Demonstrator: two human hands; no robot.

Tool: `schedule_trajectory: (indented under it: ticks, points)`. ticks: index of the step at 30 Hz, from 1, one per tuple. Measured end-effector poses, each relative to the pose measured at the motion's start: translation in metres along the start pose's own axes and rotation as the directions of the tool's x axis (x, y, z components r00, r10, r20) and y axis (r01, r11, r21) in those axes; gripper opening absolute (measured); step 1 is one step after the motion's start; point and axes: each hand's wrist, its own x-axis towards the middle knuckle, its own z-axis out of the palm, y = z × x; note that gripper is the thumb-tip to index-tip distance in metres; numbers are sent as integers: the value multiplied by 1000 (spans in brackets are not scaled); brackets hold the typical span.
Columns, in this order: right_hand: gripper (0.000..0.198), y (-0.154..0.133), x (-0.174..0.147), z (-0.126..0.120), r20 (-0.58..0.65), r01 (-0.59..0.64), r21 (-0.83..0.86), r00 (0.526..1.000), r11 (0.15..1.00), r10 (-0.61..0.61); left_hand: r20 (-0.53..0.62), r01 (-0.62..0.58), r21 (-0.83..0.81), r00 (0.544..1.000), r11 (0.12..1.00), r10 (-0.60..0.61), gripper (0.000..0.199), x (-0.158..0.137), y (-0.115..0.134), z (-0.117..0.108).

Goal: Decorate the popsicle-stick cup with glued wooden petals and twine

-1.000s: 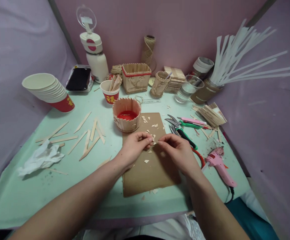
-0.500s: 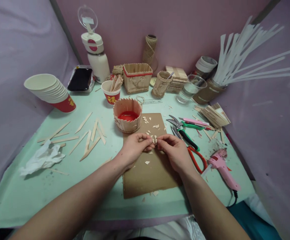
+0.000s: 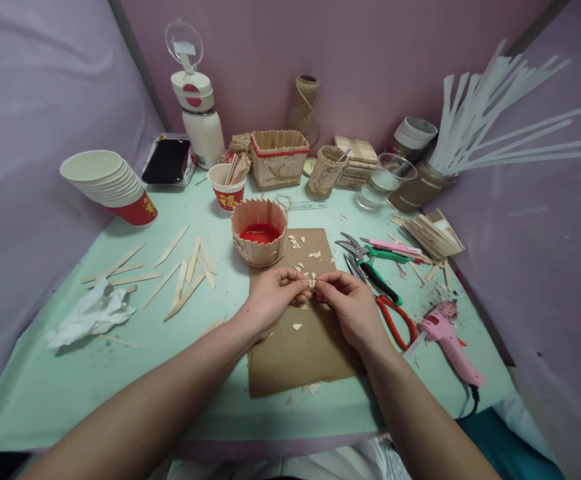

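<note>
My left hand (image 3: 274, 297) and my right hand (image 3: 350, 301) meet over the brown board (image 3: 290, 367), fingertips almost touching. Each pinches a small pale wood chip (image 3: 312, 283) between thumb and forefinger; the other fingers curl underneath. Several loose wood chips (image 3: 315, 255) lie on the board beyond my fingers, and one wood chip (image 3: 297, 327) is nearer me. Just behind my left hand stands a round wooden basket (image 3: 257, 252) with a jagged rim and a red bottom, overlapping the board's far left corner in view.
Right of the board lie green-handled cutters (image 3: 387, 254), red-handled scissors (image 3: 395, 321) and a pink glue gun (image 3: 453, 350). Wooden strips (image 3: 180, 280) and a crumpled tissue (image 3: 93, 313) are at left. Stacked paper cups (image 3: 110, 187), a white bottle (image 3: 204, 137) and a water cup (image 3: 383, 183) stand farther back.
The whole view has shifted slightly, so things appear a little lower and to the right. My hands keep the same pinch over the board, with the chips at their fingertips.
</note>
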Motion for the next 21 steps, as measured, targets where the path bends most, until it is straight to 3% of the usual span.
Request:
schedule_trajectory:
  ticks: [21]
  points:
    - [22,0,-2,2,-14,37,-45,999,998,-38,-24,-41,39,999,998,42,11,1,-3,0]
